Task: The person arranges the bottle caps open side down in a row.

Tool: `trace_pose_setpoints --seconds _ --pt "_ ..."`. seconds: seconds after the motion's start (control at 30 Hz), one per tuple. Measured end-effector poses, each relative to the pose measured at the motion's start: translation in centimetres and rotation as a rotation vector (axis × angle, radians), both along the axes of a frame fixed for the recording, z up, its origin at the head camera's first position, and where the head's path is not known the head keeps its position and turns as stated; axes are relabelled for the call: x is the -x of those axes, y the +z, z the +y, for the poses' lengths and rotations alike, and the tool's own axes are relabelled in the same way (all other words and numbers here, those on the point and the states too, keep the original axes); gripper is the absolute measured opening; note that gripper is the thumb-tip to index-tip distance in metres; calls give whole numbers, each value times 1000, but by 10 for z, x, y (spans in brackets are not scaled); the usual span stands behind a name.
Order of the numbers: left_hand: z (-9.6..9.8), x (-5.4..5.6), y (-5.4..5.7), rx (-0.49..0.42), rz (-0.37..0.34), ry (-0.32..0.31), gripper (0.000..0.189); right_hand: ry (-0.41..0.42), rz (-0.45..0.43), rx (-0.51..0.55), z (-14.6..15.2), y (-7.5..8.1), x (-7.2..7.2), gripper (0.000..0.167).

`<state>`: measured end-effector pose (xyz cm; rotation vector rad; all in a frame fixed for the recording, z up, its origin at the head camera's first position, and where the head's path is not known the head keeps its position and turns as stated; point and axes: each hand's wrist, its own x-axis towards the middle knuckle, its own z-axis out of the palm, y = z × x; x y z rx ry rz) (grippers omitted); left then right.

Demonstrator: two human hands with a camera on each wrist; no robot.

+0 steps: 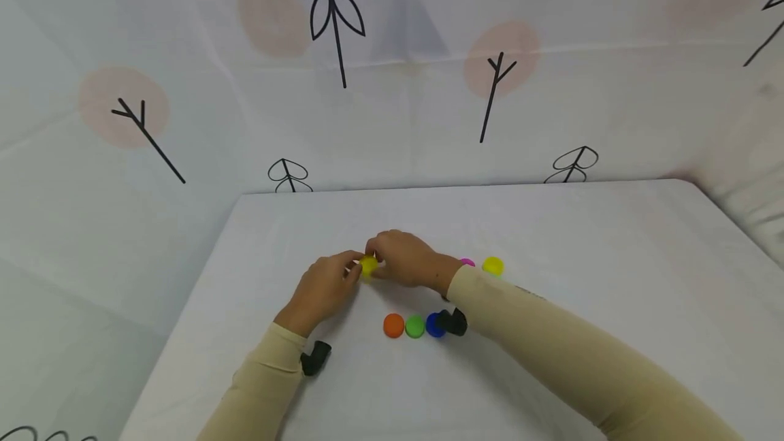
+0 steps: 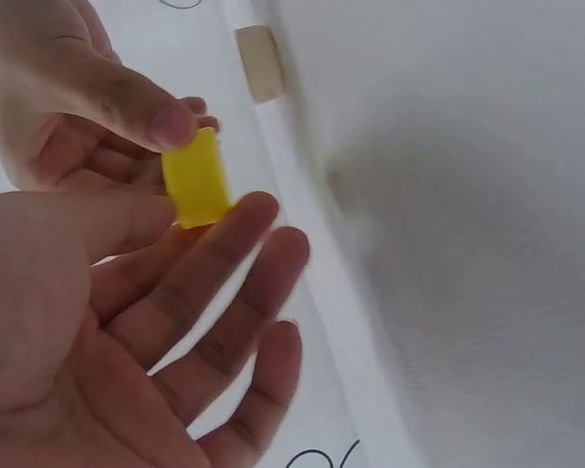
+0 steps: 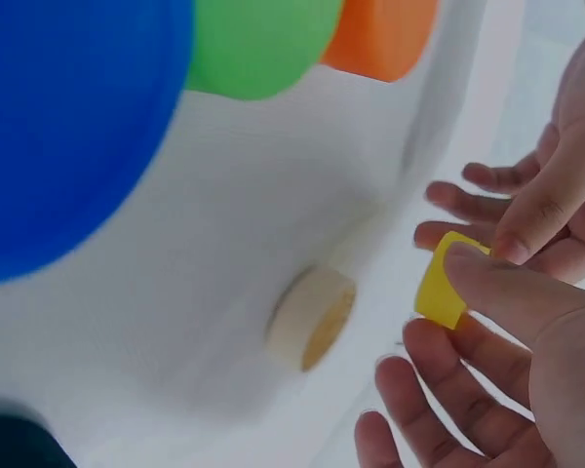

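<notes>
Both hands meet around a small, thick yellow disc (image 1: 368,266) left of the table's middle. My right hand (image 1: 404,258) pinches it between thumb and fingers from the right. From the left, my left hand (image 1: 324,289) has its thumb and index finger at the disc's edge, the other fingers spread apart. In the left wrist view the yellow disc (image 2: 197,180) stands on edge between the two hands. The right wrist view shows my right thumb lying across the yellow disc (image 3: 441,288).
Near the arms lie orange (image 1: 394,325), green (image 1: 415,326) and blue (image 1: 435,324) discs in a row, the blue partly covered. Another yellow disc (image 1: 493,266) and a partly hidden pink disc (image 1: 467,262) lie behind the right sleeve. A cream round block (image 3: 302,312) sits close by.
</notes>
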<state>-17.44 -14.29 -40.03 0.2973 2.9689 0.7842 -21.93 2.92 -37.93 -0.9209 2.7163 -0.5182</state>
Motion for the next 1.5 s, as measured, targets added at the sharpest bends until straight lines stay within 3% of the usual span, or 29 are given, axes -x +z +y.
trace_pose_setpoints --seconds 0.27,0.53,0.8,1.07,1.27,1.5 --pt "3 -2 8 -214 64 5 26 -51 -50 159 18 16 -10 33" --pt "13 -8 15 -361 202 -6 25 -114 -72 323 35 27 -25 36" --pt "24 -18 20 -351 384 -64 30 -133 -66 430 51 28 -39 37" --pt "31 -24 18 -318 416 -164 31 -205 -194 538 64 24 -50 21" --pt "35 -29 18 -272 505 -253 29 -225 -198 585 73 22 -58 20" --pt "43 -38 23 -318 543 -357 28 -250 -182 615 85 22 -74 21"
